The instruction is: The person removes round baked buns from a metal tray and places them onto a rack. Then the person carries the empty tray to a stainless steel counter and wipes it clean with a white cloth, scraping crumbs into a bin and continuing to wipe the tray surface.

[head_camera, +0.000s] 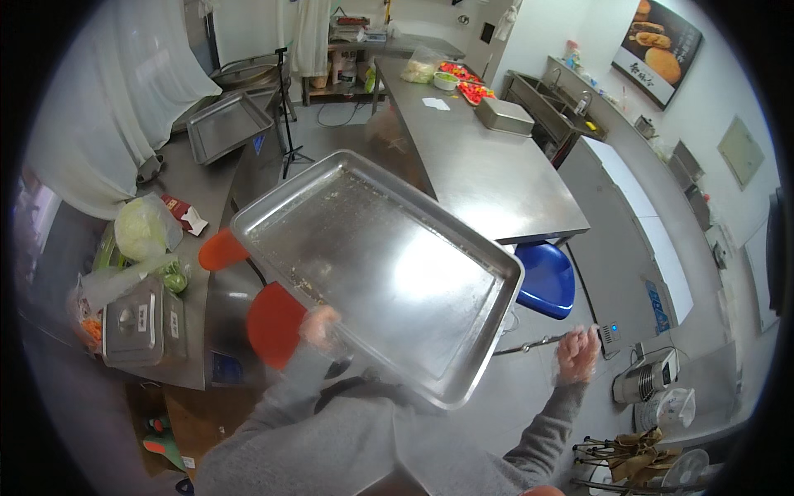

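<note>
A large rectangular metal baking tray (372, 260) is held tilted in front of my body, with crumbs and pale residue along its edges. My left hand (321, 328), in a clear plastic glove, grips the near-left rim. My right hand (577, 356), also gloved, is raised apart from the tray, to the right of its near corner. Its fingers are loosely bent, and nothing shows in them. A thin metal rod (527, 347) runs between that hand and the tray in the picture; whether they touch is hard to tell.
Beyond the tray stands a steel table (490, 180) with an upturned metal pan (505, 116) and chopped red vegetables (476, 93). A blue stool (546, 279) and red chair (276, 325) flank the tray. On the left counter are a cabbage (146, 226), lidded steel container (139, 322) and another tray (229, 126).
</note>
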A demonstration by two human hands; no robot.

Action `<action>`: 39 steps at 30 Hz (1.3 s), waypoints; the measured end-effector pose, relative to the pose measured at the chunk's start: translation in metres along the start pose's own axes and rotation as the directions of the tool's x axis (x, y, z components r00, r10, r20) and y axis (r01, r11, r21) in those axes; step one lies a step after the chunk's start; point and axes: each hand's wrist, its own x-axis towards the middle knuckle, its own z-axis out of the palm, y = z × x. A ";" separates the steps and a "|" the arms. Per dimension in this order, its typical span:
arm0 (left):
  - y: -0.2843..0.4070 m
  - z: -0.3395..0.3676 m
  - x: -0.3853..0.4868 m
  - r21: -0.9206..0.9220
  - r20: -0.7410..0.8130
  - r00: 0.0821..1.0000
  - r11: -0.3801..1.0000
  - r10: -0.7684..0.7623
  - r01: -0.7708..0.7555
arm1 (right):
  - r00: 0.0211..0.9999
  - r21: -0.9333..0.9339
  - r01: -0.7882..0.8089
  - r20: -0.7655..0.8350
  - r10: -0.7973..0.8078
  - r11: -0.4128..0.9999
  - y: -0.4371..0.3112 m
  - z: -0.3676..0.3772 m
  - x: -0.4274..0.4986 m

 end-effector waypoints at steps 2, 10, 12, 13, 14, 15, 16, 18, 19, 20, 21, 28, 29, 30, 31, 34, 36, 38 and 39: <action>-0.015 0.004 0.028 -0.019 0.024 0.997 0.997 0.076 -0.075 | 0.999 -0.023 -0.037 -0.031 0.036 0.999 -0.004 0.012 0.041; -0.073 0.043 0.106 -0.079 -0.082 0.957 0.959 -0.278 0.272 | 0.996 -0.263 -0.085 -0.057 0.073 0.961 -0.010 0.048 0.234; -0.104 0.052 0.134 -0.162 -0.096 0.975 0.969 -0.201 0.184 | 0.994 -0.364 -0.108 -0.067 0.090 0.925 -0.010 0.044 0.283; -0.122 0.057 0.156 -0.234 -0.144 0.987 0.971 -0.074 0.039 | 0.993 -0.406 -0.116 -0.064 0.098 0.907 -0.012 0.040 0.308; -0.135 0.068 0.173 -0.286 -0.209 0.978 0.957 -0.005 -0.056 | 0.987 -0.467 -0.144 -0.007 0.159 0.872 -0.018 0.035 0.333; -0.146 0.078 0.191 -0.331 -0.218 0.971 0.943 -0.096 0.019 | 0.987 -0.497 -0.159 -0.067 0.145 0.853 -0.019 0.029 0.356; -0.150 0.089 0.206 -0.364 -0.226 0.945 0.920 -0.238 0.145 | 0.986 -0.514 -0.169 -0.092 0.142 0.841 -0.020 0.024 0.376; -0.155 0.103 0.245 -0.234 -0.240 0.926 0.943 -0.290 0.235 | 0.974 -0.547 -0.227 -0.113 0.197 0.806 -0.027 0.018 0.419; -0.154 0.102 0.265 -0.065 -0.233 0.953 0.980 -0.196 0.186 | 0.962 -0.560 -0.268 -0.110 0.250 0.784 -0.031 0.017 0.439; -0.152 0.105 0.287 0.100 -0.232 0.968 0.987 -0.099 0.125 | 0.944 -0.578 -0.318 -0.124 0.305 0.751 -0.034 0.018 0.457; -0.149 0.111 0.311 0.094 -0.247 0.968 0.993 -0.047 0.073 | 0.938 -0.609 -0.328 -0.116 0.328 0.722 -0.034 0.020 0.474; -0.127 0.148 0.439 -0.668 -0.137 0.720 0.600 -0.680 0.440 | 0.906 -0.837 -0.267 -0.050 0.419 0.477 0.010 0.038 0.513; -0.129 0.154 0.455 -0.863 0.109 0.510 0.173 -0.853 0.474 | 0.884 -0.840 -0.308 -0.079 0.461 0.447 0.019 0.040 0.511; -0.130 0.161 0.467 -0.874 0.091 0.642 0.248 -0.761 0.418 | 0.804 -0.765 -0.497 -0.228 0.549 0.410 0.028 0.041 0.507; -0.134 0.169 0.482 -0.856 0.159 0.588 0.186 -0.793 0.483 | 0.748 -0.641 -0.607 -0.260 0.610 0.471 0.040 0.042 0.504; -0.154 0.195 0.522 -0.831 0.405 0.619 0.012 -0.673 0.556 | 0.755 -0.443 -0.654 -0.342 0.559 0.612 0.081 0.044 0.480; -0.172 0.221 0.541 -0.804 0.409 0.643 0.077 -0.648 0.589 | 0.716 -0.407 -0.696 -0.335 0.612 0.592 0.106 0.042 0.472; -0.195 0.242 0.554 -0.775 0.445 0.617 0.066 -0.649 0.628 | 0.675 -0.384 -0.733 -0.313 0.668 0.561 0.128 0.040 0.465; -0.207 0.261 0.556 -0.749 0.479 0.560 0.017 -0.676 0.662 | 0.689 -0.326 -0.725 -0.313 0.654 0.607 0.138 0.041 0.459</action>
